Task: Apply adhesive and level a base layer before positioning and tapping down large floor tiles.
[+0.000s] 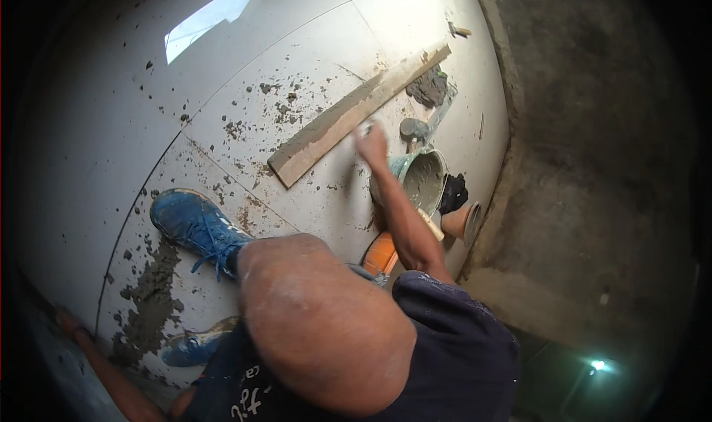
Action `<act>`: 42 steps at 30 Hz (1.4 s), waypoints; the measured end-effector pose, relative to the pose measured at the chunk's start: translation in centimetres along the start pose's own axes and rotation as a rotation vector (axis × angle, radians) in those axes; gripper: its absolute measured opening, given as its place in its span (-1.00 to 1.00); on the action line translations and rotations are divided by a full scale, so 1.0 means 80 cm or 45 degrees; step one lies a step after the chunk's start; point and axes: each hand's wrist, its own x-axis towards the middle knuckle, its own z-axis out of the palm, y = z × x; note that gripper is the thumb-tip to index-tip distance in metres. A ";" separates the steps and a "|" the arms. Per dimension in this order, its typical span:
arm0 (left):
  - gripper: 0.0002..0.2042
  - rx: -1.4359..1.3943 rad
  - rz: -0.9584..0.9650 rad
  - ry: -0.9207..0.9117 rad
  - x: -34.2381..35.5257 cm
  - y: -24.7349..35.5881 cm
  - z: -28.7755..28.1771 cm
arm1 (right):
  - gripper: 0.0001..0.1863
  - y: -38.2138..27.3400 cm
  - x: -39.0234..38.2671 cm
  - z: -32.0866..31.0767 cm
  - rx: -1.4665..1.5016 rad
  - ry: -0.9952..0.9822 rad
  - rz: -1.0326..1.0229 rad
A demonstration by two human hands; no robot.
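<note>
Beside the near edge of a long, mortar-smeared wooden board [337, 129] is my right hand [372, 144], its fingers curled closed. A small pale bit shows at the fingers, too unclear to name. Below that hand, a green bucket [437, 192] with grey mortar coating its inside stands next to my forearm. A mallet [414, 129] with a dark round head lies by the bucket's rim. Far to the lower left, my left hand [68, 324] reaches to the dark edge of the tiled floor. Shadow hides its fingers, and what it touches is unclear.
A heap of wet mortar [428, 88] sits near the board's far end. Mortar crumbs [152, 296] lie around my blue shoes [194, 225]. Right of the bucket are a black cloth-like bundle [454, 193] and an orange flared piece [461, 223]. A rough ledge [512, 118] borders the tiles.
</note>
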 end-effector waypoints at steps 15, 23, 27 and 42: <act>-0.43 0.811 0.041 -0.090 -0.136 0.007 -0.073 | -0.53 0.238 0.238 0.037 -0.351 0.057 0.672; -0.21 0.359 -0.142 -0.022 -0.230 0.109 -0.009 | -0.48 0.242 0.210 0.034 -0.354 0.097 0.654; -0.21 0.346 -0.152 0.076 -0.228 0.117 -0.004 | -0.49 0.214 0.208 0.022 -0.119 0.194 0.386; -0.44 0.440 0.931 0.347 -0.269 0.263 0.075 | -0.63 -0.176 0.186 -0.197 0.436 -0.256 -0.608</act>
